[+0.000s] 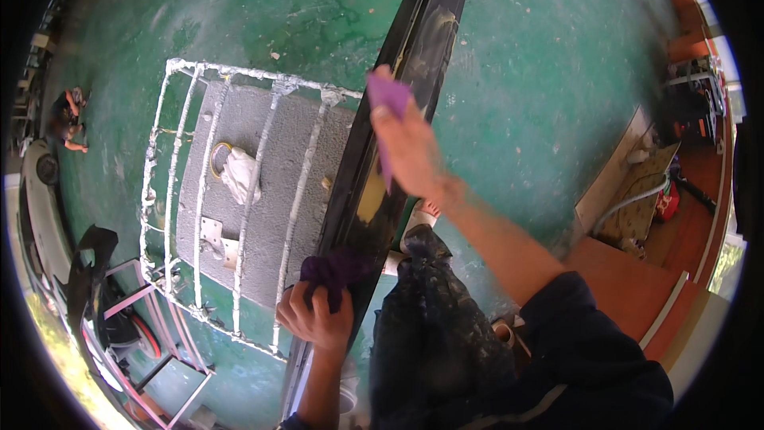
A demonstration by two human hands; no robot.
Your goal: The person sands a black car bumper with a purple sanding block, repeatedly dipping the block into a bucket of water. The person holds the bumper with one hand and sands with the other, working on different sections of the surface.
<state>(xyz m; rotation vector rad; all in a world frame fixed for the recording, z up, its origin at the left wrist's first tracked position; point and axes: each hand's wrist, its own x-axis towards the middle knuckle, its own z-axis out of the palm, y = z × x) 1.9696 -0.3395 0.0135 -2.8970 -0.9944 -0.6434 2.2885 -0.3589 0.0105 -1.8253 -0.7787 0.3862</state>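
A long black car trim panel (pixel 426 48) runs slantwise from the top of the view down to the lower middle. It carries a yellowish filler patch (pixel 372 197) near its middle and scuffed marks higher up. Pressed against the panel just above that patch, my right hand (pixel 410 147) is closed on a folded purple sheet (pixel 390 94) that looks like sandpaper. Lower down, my left hand (pixel 318 317) grips a crumpled dark purple cloth (pixel 341 267) at the panel's left edge. Part of the cloth lies on the panel.
Left of the panel stands a white-coated metal rack (pixel 278 86) over a grey slab (pixel 274 143), with a tape roll (pixel 216 161) and white cloth (pixel 239 175). A pink frame (pixel 143 295) stands lower left, boards (pixel 629 167) lie right, and another person (pixel 70 115) is far left.
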